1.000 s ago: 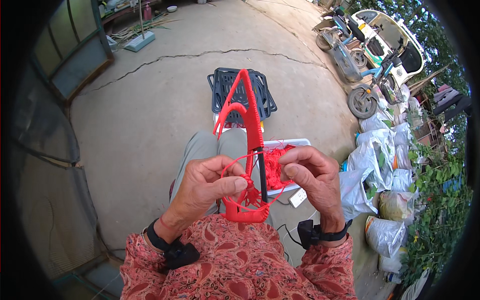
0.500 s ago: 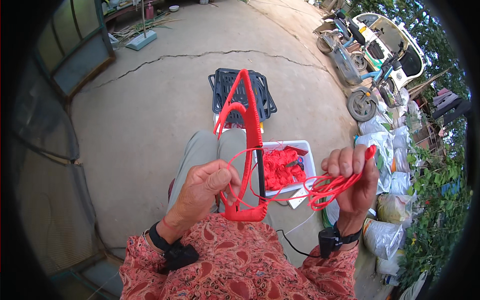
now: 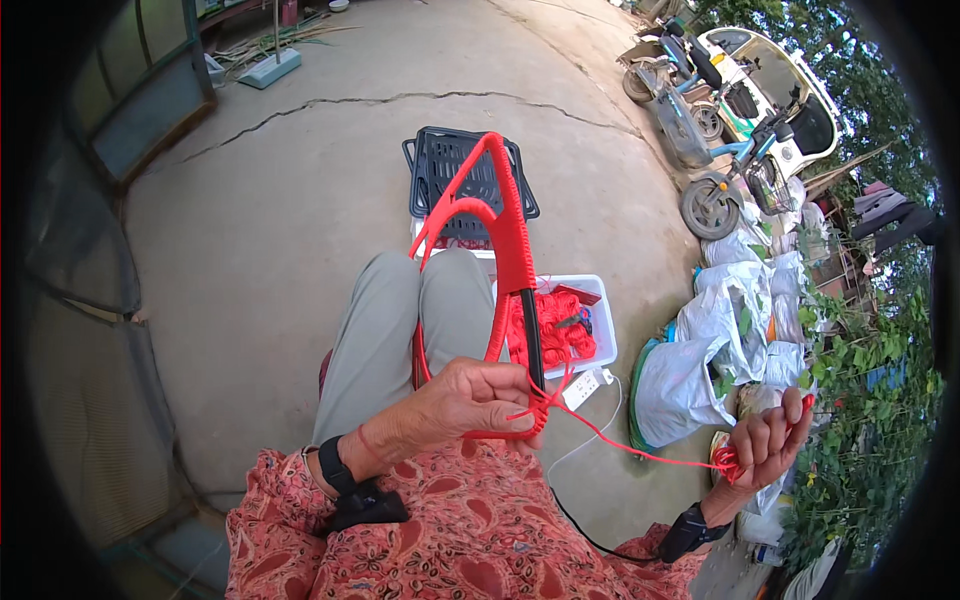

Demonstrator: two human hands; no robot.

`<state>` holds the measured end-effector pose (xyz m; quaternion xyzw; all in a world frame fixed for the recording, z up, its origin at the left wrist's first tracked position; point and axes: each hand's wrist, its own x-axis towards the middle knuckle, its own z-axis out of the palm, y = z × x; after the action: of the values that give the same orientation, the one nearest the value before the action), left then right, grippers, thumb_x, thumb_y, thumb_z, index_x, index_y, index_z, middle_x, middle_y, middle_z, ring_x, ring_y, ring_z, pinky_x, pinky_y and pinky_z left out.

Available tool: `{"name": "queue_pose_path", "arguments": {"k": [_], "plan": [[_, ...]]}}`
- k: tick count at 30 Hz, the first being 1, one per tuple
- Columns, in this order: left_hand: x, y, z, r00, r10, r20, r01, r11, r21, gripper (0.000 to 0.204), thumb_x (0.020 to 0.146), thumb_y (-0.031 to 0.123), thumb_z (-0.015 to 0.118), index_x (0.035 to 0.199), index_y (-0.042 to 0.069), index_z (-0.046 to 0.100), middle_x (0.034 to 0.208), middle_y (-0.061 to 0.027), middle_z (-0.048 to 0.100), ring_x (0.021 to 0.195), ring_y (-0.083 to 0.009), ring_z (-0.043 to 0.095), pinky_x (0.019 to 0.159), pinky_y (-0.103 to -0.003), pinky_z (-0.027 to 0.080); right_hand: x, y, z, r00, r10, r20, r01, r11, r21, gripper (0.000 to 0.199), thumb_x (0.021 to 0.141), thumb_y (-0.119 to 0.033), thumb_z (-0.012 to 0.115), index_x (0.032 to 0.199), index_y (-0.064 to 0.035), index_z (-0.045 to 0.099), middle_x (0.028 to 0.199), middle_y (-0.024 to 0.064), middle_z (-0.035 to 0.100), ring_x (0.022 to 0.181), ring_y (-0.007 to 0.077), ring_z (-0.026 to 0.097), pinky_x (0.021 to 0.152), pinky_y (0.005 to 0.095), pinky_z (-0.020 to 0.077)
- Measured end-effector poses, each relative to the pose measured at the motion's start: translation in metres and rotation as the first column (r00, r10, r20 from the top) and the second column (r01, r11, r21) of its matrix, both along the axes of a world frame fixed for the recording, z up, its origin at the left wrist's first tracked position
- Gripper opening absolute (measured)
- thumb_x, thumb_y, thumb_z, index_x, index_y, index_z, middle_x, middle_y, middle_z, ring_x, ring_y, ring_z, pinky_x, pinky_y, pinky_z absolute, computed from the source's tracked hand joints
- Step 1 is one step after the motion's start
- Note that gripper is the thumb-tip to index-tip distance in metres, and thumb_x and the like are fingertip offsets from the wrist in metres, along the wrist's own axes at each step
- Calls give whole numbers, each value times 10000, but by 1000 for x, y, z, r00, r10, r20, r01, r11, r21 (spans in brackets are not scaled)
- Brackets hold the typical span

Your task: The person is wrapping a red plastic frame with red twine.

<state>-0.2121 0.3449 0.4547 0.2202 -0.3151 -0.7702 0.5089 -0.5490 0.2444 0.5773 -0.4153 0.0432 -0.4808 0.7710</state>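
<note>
The concrete floor carries a black crate at far centre. A white tub of red cord sits just right of the knees. The red-wrapped frame stands upright over the lap, its lower end clamped in the left hand, which is closed around it. A red cord runs taut from the frame rightward to the right hand, which is closed, gripping the cord's bunched end.

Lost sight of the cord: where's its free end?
In the head view, lower right: bunched in the right hand, pulled taut from the red-wrapped frame in the left hand.
</note>
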Motion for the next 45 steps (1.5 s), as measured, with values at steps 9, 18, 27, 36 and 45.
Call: {"name": "queue_pose_path", "arguments": {"k": [9, 18, 27, 36, 45], "plan": [[-3, -6, 1, 994, -40, -100, 40, 999, 0, 265, 872, 135, 616, 1061, -49, 581, 844, -144, 661, 701, -164, 656, 604, -242, 525, -33, 25, -45, -98, -442, -892, 295, 843, -450, 131, 842, -112, 658, 898, -14, 593, 633, -72, 460, 523, 18, 365, 454, 196, 295], [-6, -5, 1, 995, -33, -95, 39, 998, 52, 287, 869, 187, 634, 1021, -46, 564, 824, -155, 651, 685, -179, 647, 618, -267, 526, 50, 37, -80, 399, -171, -901, 297, 954, -49, 252, 872, -154, 622, 1066, 7, 601, 583, -75, 414, 478, 17, 341, 427, 205, 269], [-9, -2, 1, 999, -11, -40, 15, 994, 105, 312, 875, 208, 633, 1036, -48, 556, 829, -147, 654, 708, -187, 649, 638, -285, 532, 138, 46, -59, 591, -32, -806, 25, 999, -21, 309, 819, -81, 697, 1092, 18, 593, 600, -77, 449, 528, 3, 419, 502, 185, 332], [-10, -2, -3, 998, 8, -58, -2, 995, 102, 244, 876, 148, 609, 1007, -48, 546, 835, -179, 650, 723, -225, 656, 635, -311, 543, 140, 46, -59, 682, 14, -731, -15, 1000, 5, 132, 878, -30, 606, 960, 69, 579, 796, 95, 647, 710, 150, 643, 653, 259, 518], [-10, -2, -3, 994, 5, -111, 2, 998, 63, 297, 883, 194, 602, 1042, -53, 555, 849, -180, 640, 748, -233, 649, 656, -322, 538, 144, 46, -57, 746, 41, -665, 36, 994, 102, 149, 839, -81, 673, 912, 32, 609, 806, 5, 613, 708, 45, 531, 627, 192, 430]]}}
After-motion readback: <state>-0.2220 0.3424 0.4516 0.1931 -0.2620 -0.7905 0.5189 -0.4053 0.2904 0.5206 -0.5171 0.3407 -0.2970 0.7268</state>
